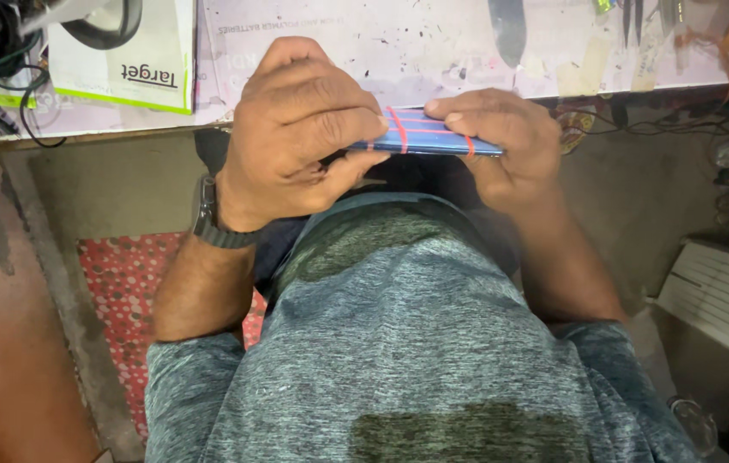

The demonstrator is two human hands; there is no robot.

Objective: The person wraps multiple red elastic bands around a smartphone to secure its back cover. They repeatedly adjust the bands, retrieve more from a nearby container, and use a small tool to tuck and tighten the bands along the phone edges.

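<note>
Grey shirt [416,343] fills the bottom of the frame, and above it, at centre, both hands grip a thin blue slab [433,137] (a flat device, it seems) bound with red rubber bands [399,130]. It looks stiff, light, smooth-faced and likely fragile, so its narrow edges are the safest hold. The left hand [296,129], a dark watch [210,214] on its wrist, curls over the slab's left end, while the right hand [501,141] pinches the right end at the edge of the white worktop [467,43].
</note>
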